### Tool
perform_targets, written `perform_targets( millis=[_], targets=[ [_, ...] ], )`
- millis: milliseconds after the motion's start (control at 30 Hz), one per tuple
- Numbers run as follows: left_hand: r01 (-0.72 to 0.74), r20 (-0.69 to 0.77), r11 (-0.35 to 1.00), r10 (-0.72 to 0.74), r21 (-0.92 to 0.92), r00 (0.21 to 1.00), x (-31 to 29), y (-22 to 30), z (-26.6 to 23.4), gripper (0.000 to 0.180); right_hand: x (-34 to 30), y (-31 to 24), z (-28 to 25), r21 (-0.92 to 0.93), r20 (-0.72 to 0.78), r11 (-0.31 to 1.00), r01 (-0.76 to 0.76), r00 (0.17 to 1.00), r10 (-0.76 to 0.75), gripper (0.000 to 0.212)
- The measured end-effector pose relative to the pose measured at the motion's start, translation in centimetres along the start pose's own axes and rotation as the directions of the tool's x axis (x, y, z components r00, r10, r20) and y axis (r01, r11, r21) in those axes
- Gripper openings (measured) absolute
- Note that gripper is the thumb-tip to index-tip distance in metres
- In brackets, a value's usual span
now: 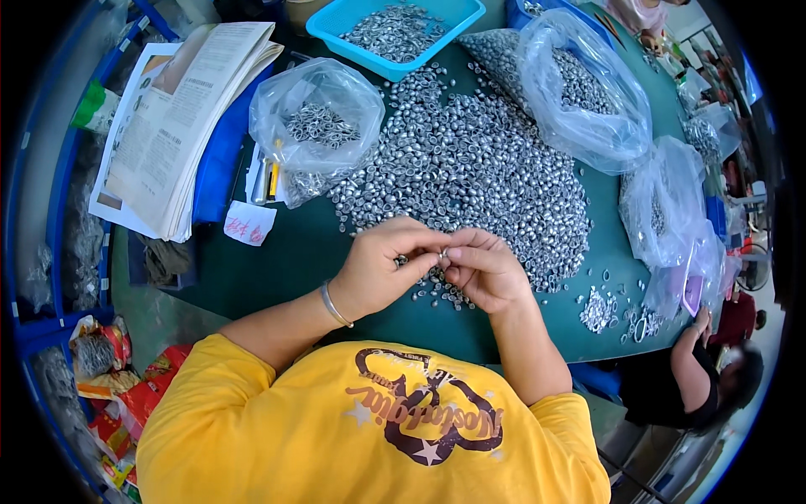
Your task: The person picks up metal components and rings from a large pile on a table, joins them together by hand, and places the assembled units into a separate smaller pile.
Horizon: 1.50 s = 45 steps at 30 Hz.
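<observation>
My left hand [382, 262] and my right hand [489, 270] meet fingertip to fingertip at the near edge of a wide pile of small silver metal pieces [470, 168]. Both are closed in a pinch. Between the thumbs and forefingers shows a tiny silver metal piece [442, 254], mostly covered by the fingertips. Its exact shape is hidden. The pile's pieces look rounded, and many have an opening like a small ring. A few loose ones lie just below my fingers on the green table [302, 252].
A blue basket [336, 44] of similar pieces stands behind the pile. Clear plastic bags of metal parts sit left [277, 109] and right [625, 126]. Newspapers [176, 126] lie at left. Small rings [598, 311] are scattered at right, near another person's arm [690, 370].
</observation>
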<state>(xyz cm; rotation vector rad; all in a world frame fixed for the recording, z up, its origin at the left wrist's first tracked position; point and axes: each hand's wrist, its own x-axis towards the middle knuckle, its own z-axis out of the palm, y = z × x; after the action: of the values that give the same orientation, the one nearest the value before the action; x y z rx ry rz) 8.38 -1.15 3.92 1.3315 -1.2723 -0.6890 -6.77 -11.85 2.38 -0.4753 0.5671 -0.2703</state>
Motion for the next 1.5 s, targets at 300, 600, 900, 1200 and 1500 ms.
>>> perform_targets(
  millis=[300,600,900,1200,1500],
  targets=[
    [-0.285,-0.038,0.910,0.310,0.300,0.950,0.3,-0.1,-2.6,0.017,1.4,-0.5,2.8,-0.656,0.018,0.730,0.193,0.971,-0.240,0.009],
    [-0.155,-0.207,0.618,0.474,0.771,0.856,4.9,0.2,-9.2,0.016,9.0,-1.7,4.5,-0.730,0.667,-0.563,0.387,0.584,-0.463,0.010],
    [-0.232,0.042,0.711,0.274,0.663,0.961,4.3,-5.6,-4.7,0.013,7.3,-1.8,2.9,-0.689,0.691,-0.604,0.401,0.615,-0.380,0.009],
    [0.273,-0.017,0.940,-0.282,-0.204,0.959,2.9,-3.0,-3.4,0.011,3.8,-2.3,2.1,-0.791,-0.005,0.580,0.195,0.946,-0.325,0.010],
    [0.227,-0.045,0.863,-0.276,-0.452,0.960,1.2,-2.2,-1.8,0.027,3.1,-1.1,2.4,-0.462,-0.011,0.873,0.156,0.983,-0.182,0.012]
  ],
)
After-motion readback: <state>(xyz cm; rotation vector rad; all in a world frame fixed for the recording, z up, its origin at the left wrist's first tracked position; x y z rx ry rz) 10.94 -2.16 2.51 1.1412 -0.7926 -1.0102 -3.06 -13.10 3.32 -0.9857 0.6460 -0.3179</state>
